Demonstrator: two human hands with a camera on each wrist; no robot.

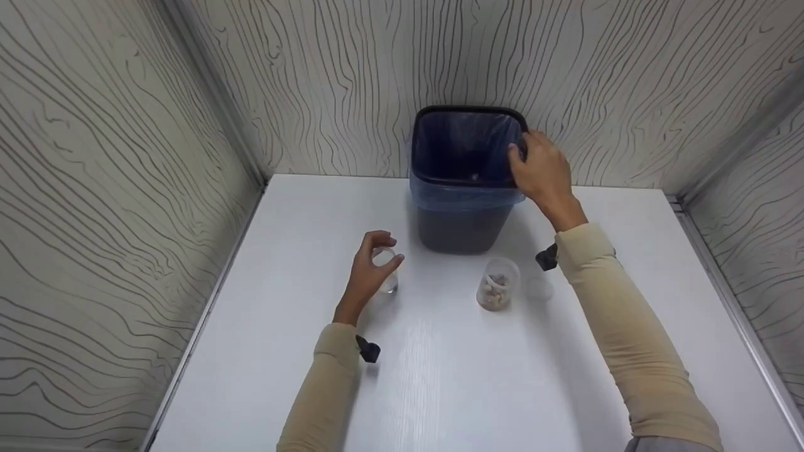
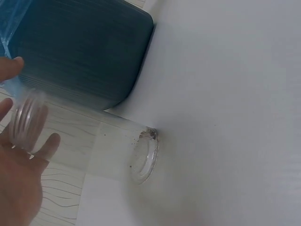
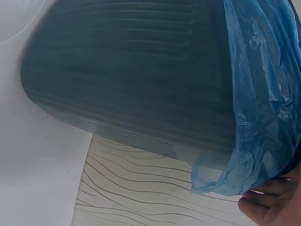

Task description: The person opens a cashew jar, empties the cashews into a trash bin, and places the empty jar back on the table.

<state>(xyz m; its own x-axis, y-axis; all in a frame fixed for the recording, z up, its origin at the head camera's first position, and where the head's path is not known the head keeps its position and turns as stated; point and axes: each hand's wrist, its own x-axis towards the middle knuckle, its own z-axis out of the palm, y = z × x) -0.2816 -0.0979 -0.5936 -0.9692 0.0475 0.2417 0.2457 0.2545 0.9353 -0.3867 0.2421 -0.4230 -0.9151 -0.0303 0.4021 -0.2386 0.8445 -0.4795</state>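
Observation:
My left hand [image 1: 369, 269] holds a clear plastic jar [image 2: 115, 148] round its threaded mouth, with thumb and fingers on either side. The jar has no lid on it, and a few dark crumbs cling near its base. At the back, my right hand [image 1: 545, 171] grips the right rim of a dark trash bin [image 1: 463, 231], thumb on the inner side and fingers outside. A blue bag [image 3: 263, 99] lines the bin and folds over its rim. Inside, a small pale bit [image 1: 475, 177] shows low in the bag.
A second clear jar [image 1: 496, 285] with pale and brown pieces in it stands in front of the bin. Close to its right lies a clear round lid [image 1: 539, 289]. Wood-patterned panels [image 1: 339, 88] wall in the white table [image 1: 440, 376] at the back and sides.

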